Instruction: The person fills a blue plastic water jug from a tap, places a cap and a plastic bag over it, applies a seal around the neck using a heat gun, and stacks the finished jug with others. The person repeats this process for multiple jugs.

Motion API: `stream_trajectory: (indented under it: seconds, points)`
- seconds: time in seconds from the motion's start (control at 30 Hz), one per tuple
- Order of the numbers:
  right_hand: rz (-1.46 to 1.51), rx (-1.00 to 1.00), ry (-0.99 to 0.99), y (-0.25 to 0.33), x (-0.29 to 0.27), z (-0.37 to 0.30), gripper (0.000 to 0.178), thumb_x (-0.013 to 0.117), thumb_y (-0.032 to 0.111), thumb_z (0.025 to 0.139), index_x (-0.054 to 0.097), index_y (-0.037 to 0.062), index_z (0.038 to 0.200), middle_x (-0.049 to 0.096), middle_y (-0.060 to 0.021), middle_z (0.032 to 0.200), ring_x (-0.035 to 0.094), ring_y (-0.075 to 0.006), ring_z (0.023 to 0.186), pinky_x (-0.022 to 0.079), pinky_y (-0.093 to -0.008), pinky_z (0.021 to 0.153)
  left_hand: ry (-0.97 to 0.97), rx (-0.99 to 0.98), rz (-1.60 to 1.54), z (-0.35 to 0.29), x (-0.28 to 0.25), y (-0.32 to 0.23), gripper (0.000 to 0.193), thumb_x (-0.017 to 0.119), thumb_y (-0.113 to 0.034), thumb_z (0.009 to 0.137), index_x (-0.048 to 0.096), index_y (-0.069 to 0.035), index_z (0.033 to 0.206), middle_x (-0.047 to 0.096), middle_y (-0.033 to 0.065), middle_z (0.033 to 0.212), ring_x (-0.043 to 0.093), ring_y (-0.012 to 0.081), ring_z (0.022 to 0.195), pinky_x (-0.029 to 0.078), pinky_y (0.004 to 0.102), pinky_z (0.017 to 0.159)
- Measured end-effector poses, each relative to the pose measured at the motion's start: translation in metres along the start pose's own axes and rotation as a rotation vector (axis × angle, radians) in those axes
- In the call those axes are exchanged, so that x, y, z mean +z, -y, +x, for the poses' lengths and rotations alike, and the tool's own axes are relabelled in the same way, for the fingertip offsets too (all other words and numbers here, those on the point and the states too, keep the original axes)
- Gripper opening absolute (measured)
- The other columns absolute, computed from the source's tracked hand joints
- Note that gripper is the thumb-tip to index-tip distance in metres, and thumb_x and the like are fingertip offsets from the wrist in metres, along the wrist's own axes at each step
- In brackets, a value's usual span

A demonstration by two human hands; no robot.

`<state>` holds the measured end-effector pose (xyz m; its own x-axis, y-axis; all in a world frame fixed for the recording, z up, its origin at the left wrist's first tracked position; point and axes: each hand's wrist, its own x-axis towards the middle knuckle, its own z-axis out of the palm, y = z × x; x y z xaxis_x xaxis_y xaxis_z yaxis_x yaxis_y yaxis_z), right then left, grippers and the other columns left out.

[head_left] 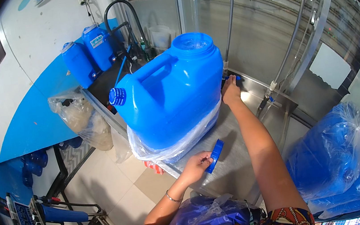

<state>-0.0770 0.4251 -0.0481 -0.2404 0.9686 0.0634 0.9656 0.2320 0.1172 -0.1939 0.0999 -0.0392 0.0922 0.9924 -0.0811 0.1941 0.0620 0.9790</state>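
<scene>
Big blue plastic jug (179, 103) is stood on the stainless-steel counter (243, 149), looks filled, wide round mouth (192, 43) not capped yet. Blue plastic lid (215, 156) is pinched in the left hand (198, 166); whether the blue tap handle (238, 78) is gripped by the right hand (231, 91) can't be told.

Left hand (198, 166): pinches, lower centre
Left arm (168, 201): slants up rightward
Right hand (231, 92): points up, right of centre
Right arm (262, 149): stretches, nearly straight
</scene>
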Motion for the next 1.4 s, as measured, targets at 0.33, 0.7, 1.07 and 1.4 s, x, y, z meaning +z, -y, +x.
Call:
stream_trajectory:
  seconds: [0.33,0.7,1.07,1.4]
  points:
    - [0.135,-0.006,-0.077,-0.008,0.019,0.002,0.064,0.047,0.013,0.090,0.022,-0.0088,0.145,0.008,-0.0166,0.158,0.006,-0.0294,0.147,0.047,-0.0384,0.098,0.012,-0.012,0.016,-0.003,0.003,0.002,0.019,0.056,-0.011,0.094,0.065,-0.001,0.107,0.063,0.0044,0.096,0.058,0.0116,0.087,0.046,0.0277,0.079]
    - [-0.033,-0.016,0.035,-0.005,0.008,-0.002,0.055,0.043,0.016,0.093,0.033,-0.0013,0.144,0.006,-0.0154,0.159,0.004,-0.0297,0.147,0.047,-0.0395,0.097,-0.004,-0.004,0.020,-0.004,0.002,0.001,0.019,0.057,-0.011,0.094,0.065,-0.001,0.107,0.063,0.0036,0.095,0.057,0.0112,0.087,0.046,0.0268,0.079]
    - [-0.106,-0.067,0.025,-0.005,0.001,-0.013,0.052,0.044,0.020,0.092,0.042,0.0004,0.141,0.009,-0.0188,0.158,0.003,-0.0368,0.146,0.034,-0.0434,0.108,-0.018,0.000,0.021,-0.005,0.001,0.002,0.018,0.057,-0.011,0.094,0.065,0.000,0.106,0.064,0.0035,0.093,0.057,0.0103,0.085,0.046,0.0270,0.077]
    - [-0.164,-0.127,0.042,-0.003,0.012,-0.014,0.047,0.046,0.021,0.087,0.057,-0.0020,0.127,0.028,-0.0314,0.148,0.015,-0.0469,0.141,0.002,-0.0531,0.116,-0.067,-0.025,-0.091,-0.003,-0.001,0.008,0.018,0.057,-0.009,0.092,0.064,-0.001,0.106,0.065,0.0006,0.088,0.056,0.0081,0.080,0.046,0.0254,0.076]
